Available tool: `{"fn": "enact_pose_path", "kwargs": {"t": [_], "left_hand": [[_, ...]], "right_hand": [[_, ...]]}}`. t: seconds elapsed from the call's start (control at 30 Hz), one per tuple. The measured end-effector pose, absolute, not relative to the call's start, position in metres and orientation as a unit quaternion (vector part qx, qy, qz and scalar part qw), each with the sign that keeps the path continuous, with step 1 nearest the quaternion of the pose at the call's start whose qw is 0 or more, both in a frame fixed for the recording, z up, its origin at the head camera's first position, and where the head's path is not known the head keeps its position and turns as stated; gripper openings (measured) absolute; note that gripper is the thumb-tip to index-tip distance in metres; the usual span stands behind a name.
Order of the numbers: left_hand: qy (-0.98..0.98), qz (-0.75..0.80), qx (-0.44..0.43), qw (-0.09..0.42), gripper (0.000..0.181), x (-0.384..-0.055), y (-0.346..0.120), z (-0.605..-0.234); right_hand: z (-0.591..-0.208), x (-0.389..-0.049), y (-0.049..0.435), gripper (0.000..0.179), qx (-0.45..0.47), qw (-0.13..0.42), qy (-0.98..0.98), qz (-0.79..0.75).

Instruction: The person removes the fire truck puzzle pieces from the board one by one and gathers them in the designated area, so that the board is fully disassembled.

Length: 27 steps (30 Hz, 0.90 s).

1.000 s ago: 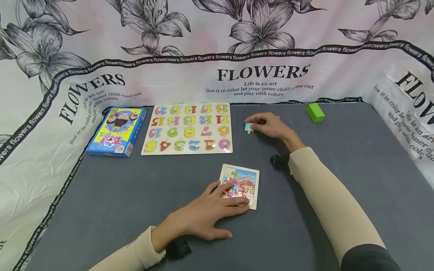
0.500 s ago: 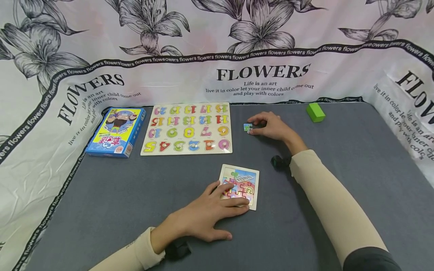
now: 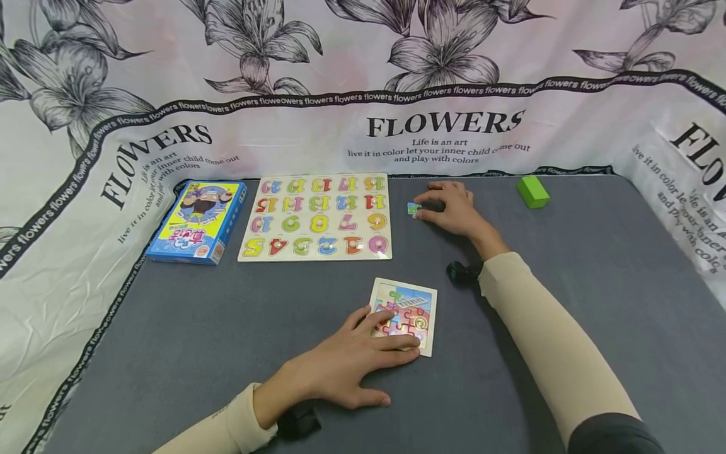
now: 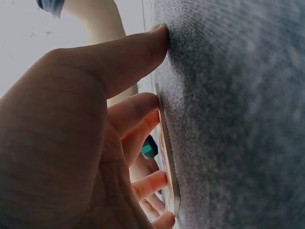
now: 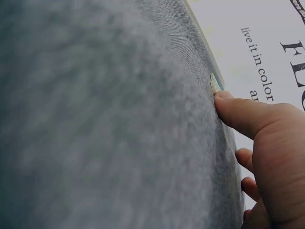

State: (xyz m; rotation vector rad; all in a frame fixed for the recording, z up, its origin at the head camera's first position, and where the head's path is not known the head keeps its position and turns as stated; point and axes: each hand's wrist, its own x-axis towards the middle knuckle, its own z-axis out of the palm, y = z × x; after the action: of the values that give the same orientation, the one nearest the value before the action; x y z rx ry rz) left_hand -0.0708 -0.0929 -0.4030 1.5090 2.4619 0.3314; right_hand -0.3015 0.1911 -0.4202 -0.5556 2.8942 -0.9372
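In the head view my left hand (image 3: 348,362) rests with spread fingers on a small jigsaw puzzle (image 3: 416,315) in a pale frame, covering its lower left part. The left wrist view shows its fingertips on the board and the thumb on the grey cloth. Farther back, my right hand (image 3: 454,208) pinches a small blue and green puzzle piece (image 3: 413,209) between thumb and index finger. That piece (image 5: 215,84) stands tilted just beyond the thumb tip in the right wrist view, close to the cloth.
A number board (image 3: 314,217) lies left of my right hand, with a blue and yellow box (image 3: 195,221) beside it. A green block (image 3: 533,192) sits at the back right. Behind rises a flower-printed cloth (image 3: 317,135).
My right hand has turned the puzzle piece slightly between its fingers, and the piece has shifted a little. The left hand keeps its place on the jigsaw puzzle.
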Motion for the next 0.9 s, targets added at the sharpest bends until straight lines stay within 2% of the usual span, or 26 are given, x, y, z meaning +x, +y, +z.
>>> {"fn": "enact_pose_path", "kwargs": {"t": [0.9], "left_hand": [[0.841, 0.111, 0.516, 0.115, 0.076, -0.07, -0.094, -0.404]], "right_hand": [[-0.426, -0.319, 0.181, 0.036, -0.147, -0.003, 0.94, -0.309]]}}
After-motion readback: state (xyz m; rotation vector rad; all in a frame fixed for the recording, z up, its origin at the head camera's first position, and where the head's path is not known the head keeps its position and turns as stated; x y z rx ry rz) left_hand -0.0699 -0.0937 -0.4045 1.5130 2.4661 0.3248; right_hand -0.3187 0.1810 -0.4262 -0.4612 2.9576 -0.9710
